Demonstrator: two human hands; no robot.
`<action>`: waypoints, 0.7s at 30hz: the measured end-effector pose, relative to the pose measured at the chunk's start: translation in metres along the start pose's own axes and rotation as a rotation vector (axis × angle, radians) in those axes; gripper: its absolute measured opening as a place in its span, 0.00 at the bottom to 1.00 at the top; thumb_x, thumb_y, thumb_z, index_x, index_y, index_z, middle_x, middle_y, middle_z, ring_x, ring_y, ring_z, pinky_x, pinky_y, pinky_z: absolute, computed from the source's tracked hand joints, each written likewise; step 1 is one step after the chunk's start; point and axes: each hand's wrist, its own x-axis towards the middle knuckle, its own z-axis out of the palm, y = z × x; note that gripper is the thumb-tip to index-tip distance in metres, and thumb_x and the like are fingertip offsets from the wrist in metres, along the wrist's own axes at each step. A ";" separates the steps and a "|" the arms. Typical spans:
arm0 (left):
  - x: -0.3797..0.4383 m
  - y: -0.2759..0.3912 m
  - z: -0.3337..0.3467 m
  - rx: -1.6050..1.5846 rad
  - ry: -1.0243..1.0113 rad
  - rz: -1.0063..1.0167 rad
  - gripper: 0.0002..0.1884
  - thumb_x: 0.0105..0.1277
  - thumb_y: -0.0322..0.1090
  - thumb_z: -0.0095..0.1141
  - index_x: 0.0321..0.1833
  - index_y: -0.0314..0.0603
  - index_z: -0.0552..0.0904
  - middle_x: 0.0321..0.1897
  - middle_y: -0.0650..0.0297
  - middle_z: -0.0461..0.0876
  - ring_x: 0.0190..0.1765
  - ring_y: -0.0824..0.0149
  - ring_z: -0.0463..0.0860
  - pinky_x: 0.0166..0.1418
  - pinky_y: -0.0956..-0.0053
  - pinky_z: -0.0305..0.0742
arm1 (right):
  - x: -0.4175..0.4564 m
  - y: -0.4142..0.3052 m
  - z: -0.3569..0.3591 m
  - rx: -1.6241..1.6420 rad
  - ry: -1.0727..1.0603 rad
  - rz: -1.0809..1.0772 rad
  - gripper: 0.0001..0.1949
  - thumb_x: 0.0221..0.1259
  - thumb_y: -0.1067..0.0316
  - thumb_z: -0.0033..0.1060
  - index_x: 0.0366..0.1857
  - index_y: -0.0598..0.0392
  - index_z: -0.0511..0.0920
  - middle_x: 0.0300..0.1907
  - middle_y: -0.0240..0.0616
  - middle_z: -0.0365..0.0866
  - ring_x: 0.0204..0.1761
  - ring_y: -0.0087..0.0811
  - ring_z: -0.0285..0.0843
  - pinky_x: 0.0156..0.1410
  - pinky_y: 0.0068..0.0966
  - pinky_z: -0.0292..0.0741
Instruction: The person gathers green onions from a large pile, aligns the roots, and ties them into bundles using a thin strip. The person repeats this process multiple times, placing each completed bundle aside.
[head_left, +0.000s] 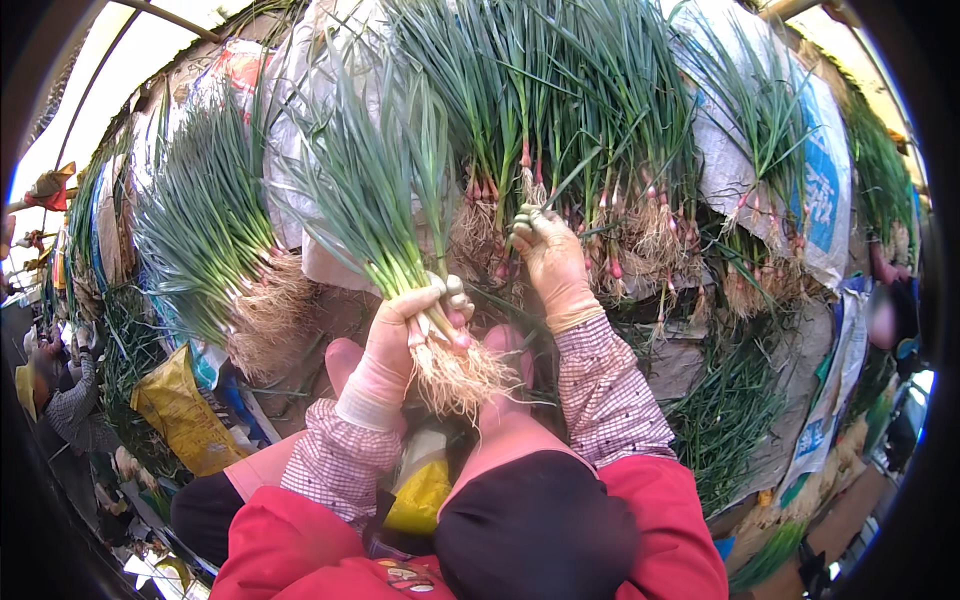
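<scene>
My left hand (409, 322), in a pale glove, grips a bunch of green garlic plants (394, 266); their long leaves point up and away, and pale roots hang below my fingers. My right hand (551, 251), gloved too, is raised over the front edge of a large row of the same plants (592, 97). Its fingers are closed at the root end of a plant with a pinkish stem base (526, 161). A trimmed-looking pile of green garlic plants (214, 217) lies to the left, roots towards me.
White woven sacks (289, 142) lie under the plants, one with blue print at the right. More plants (765, 127) lie on it. Loose green leaves (727, 420) are heaped at the lower right. A yellow sack (184, 412) lies at the left, near another person (71, 397) at the far left edge.
</scene>
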 end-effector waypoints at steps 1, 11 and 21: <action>-0.005 -0.003 0.002 -0.122 -0.085 -0.006 0.16 0.63 0.33 0.56 0.50 0.26 0.76 0.37 0.54 0.80 0.38 0.61 0.81 0.46 0.68 0.81 | -0.002 -0.002 -0.002 -0.127 -0.068 0.116 0.11 0.70 0.65 0.56 0.50 0.58 0.78 0.36 0.32 0.80 0.35 0.22 0.79 0.44 0.19 0.79; -0.027 0.010 0.011 -0.401 -0.203 0.025 0.22 0.65 0.31 0.52 0.60 0.27 0.71 0.45 0.52 0.78 0.39 0.66 0.78 0.50 0.69 0.79 | -0.055 0.033 0.051 0.128 -0.169 0.304 0.10 0.76 0.62 0.48 0.36 0.55 0.74 0.22 0.27 0.70 0.16 0.20 0.64 0.23 0.17 0.64; -0.033 0.085 -0.016 0.286 -0.208 0.043 0.32 0.60 0.35 0.56 0.67 0.26 0.69 0.39 0.53 0.82 0.36 0.64 0.83 0.46 0.68 0.83 | -0.053 -0.098 -0.056 -2.564 -0.894 0.170 0.18 0.68 0.53 0.54 0.33 0.61 0.79 0.27 0.46 0.85 0.27 0.40 0.84 0.39 0.35 0.80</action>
